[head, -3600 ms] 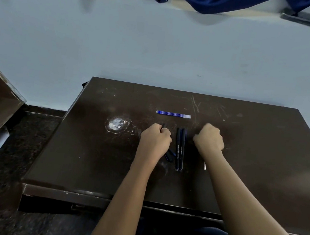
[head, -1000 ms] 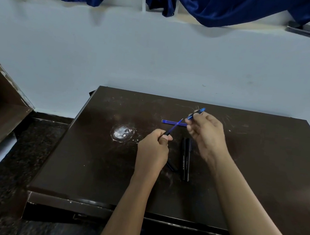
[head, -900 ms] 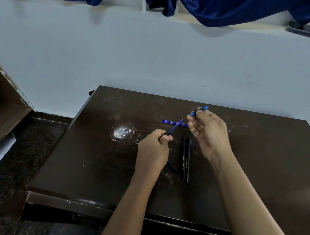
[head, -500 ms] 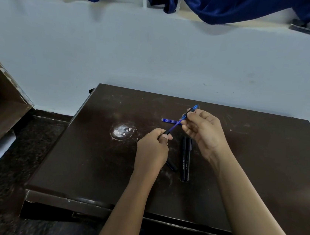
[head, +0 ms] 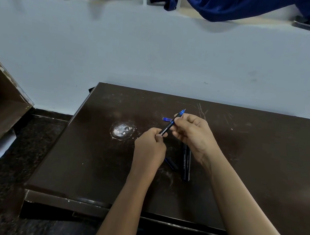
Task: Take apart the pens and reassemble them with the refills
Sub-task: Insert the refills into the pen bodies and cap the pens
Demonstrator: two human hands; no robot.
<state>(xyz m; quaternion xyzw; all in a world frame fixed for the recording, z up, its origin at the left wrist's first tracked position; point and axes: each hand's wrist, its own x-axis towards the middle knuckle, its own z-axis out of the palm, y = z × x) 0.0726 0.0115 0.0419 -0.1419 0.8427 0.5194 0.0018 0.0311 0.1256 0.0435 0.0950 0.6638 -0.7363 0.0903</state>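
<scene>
The step in hand looks like reassembly: the front section is being joined to the barrel with a refill inside, since a fine metal point shows at the far end. The person holds this pen in the air above the desk, slanting from near-left to far-right. The left hand has its fingers curled round the near end of the barrel. The right hand pinches the front section between thumb and fingertips, just short of the tip.

The pen has a slim black barrel with white print, a blue band at the joint and a clear blue nose. The joint looks closed or nearly so; whether it is tight cannot be told.

The next move probably calls for a twist from the right hand while the left holds the barrel steady. The two parts need to stay in line so the thread does not cross. Then comes the cap, a short dark piece lying on the desk just right of the left wrist.

Two pens lie side by side below the right wrist, running near to far. Blue refills lie farther off, partly hidden behind the held pen.
</scene>
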